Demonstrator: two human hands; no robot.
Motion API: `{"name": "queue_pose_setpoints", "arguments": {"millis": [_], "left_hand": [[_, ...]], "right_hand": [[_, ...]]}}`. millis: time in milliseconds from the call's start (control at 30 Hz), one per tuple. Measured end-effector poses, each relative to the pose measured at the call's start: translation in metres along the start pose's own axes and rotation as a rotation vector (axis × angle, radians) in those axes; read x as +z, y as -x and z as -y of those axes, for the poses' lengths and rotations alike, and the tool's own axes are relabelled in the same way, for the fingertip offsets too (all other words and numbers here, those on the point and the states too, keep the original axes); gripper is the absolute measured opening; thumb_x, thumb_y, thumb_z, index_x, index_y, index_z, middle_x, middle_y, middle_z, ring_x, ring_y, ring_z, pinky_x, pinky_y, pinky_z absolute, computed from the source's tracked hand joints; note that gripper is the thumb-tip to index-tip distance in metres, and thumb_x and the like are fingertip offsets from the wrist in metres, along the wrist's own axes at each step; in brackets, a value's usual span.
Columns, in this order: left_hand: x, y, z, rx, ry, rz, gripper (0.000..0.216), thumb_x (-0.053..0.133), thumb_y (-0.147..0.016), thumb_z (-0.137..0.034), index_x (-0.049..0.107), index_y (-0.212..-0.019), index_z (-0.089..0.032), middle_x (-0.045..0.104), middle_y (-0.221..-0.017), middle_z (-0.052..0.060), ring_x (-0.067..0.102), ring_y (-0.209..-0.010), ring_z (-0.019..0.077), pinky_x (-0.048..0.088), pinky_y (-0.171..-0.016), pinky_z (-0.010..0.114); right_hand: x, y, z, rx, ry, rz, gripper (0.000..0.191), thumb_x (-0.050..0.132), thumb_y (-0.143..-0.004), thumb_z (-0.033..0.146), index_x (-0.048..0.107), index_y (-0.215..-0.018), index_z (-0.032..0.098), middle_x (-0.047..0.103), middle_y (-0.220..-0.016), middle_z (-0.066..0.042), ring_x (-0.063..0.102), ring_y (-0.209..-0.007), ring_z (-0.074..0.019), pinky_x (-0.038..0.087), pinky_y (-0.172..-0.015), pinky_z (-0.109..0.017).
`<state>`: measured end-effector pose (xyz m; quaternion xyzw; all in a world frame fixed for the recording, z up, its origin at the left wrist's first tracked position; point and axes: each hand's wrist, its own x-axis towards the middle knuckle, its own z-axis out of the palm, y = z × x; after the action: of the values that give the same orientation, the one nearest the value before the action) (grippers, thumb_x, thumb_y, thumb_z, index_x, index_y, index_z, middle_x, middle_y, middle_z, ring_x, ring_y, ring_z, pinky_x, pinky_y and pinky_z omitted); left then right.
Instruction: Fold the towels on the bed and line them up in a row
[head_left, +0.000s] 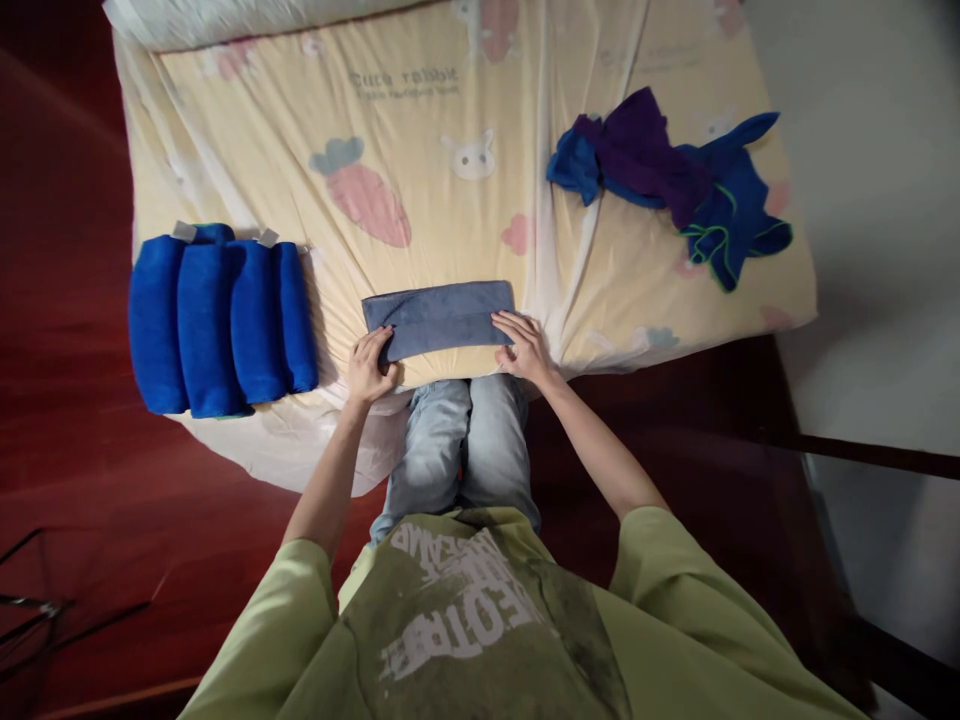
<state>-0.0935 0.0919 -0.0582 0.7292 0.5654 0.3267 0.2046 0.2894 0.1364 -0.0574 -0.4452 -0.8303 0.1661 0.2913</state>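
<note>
A grey-blue towel [450,318], folded into a long flat strip, lies at the near edge of the bed. Its left end is under the fingertips of my left hand [369,366], whose thumb sits apart near the lower corner. My right hand [527,350] rests its outstretched fingers on the right end, with the thumb just off the near edge. Both hands look open, pressing on the cloth rather than closed round it. To the left are several rolled blue towels [206,325] side by side.
The bed has a yellow sheet [262,130] printed with carrots and rabbits. Crumpled blue cloths [739,195] and a purple cloth [637,145] lie at the right. A white roll [247,20] borders the far edge. Thin dark metal legs [49,608] stand on the red floor.
</note>
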Motion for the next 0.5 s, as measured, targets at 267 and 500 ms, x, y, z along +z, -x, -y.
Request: {"name": "queue_pose_setpoints", "arguments": {"millis": [267, 500], "left_hand": [[0.002, 0.007, 0.009, -0.097, 0.067, -0.16, 0.052, 0.06, -0.085, -0.024, 0.062, -0.137, -0.021, 0.068, -0.139, 0.013, 0.061, -0.133, 0.03, 0.044, -0.117, 0.047], [0.008, 0.012, 0.018, -0.2, 0.053, -0.23, 0.037, 0.056, -0.096, -0.034, 0.067, -0.129, -0.02, 0.071, -0.123, 0.012, 0.066, -0.115, 0.028, 0.052, -0.1, 0.041]], "right_hand": [[0.007, -0.004, -0.008, 0.141, -0.147, -0.134, 0.055, 0.054, -0.077, 0.009, 0.068, -0.128, 0.023, 0.071, -0.138, -0.008, 0.062, -0.135, -0.0276, 0.048, -0.119, -0.055], [0.019, 0.007, -0.016, 0.282, -0.179, -0.3, 0.04, 0.051, -0.089, 0.016, 0.069, -0.124, 0.022, 0.074, -0.124, -0.01, 0.067, -0.122, -0.0258, 0.053, -0.112, -0.047]]}}
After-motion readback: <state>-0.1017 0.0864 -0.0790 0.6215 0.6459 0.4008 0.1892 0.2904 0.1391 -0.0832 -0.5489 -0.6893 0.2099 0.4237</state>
